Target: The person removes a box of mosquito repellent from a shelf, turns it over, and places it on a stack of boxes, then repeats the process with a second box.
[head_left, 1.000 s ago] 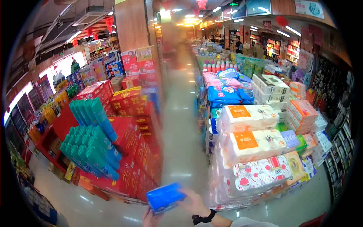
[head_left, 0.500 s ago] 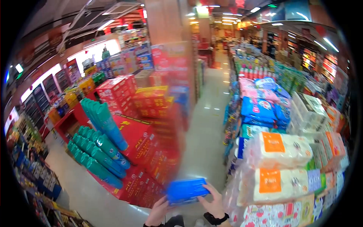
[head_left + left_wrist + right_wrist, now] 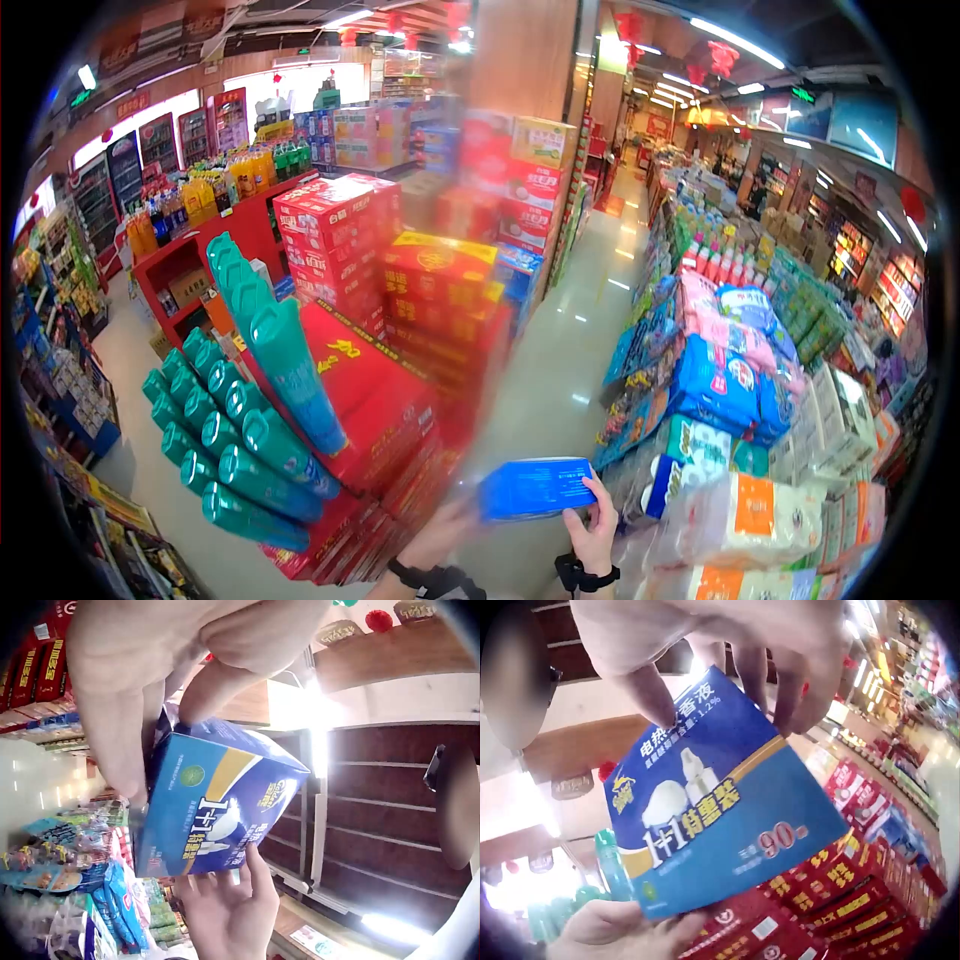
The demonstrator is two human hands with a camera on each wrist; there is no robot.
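Both hands hold a blue box (image 3: 537,488) low in the middle of the head view. The left hand (image 3: 447,530), blurred, grips its left end; the right hand (image 3: 596,520) pinches the right end with thumb and fingers. In the left wrist view the left hand (image 3: 180,667) has its fingers and thumb round one end of the box (image 3: 217,806), and the other hand (image 3: 229,915) supports the far side. The right wrist view shows the right hand (image 3: 727,652) pinching the upper edge of the box (image 3: 720,802), whose front carries a printed "1+1" and "90".
Teal bottles (image 3: 245,430) stand in rows on red cartons (image 3: 355,390) at the left. Packs of tissue (image 3: 745,520) and blue bags (image 3: 725,385) are piled at the right. Between them runs an aisle floor (image 3: 570,350); a wooden pillar (image 3: 520,70) rises behind.
The view has swung left, so the shelves and cartons shift right in the picture. Both hands have kept hold of the blue box, and the left hand shows more than a second ago.
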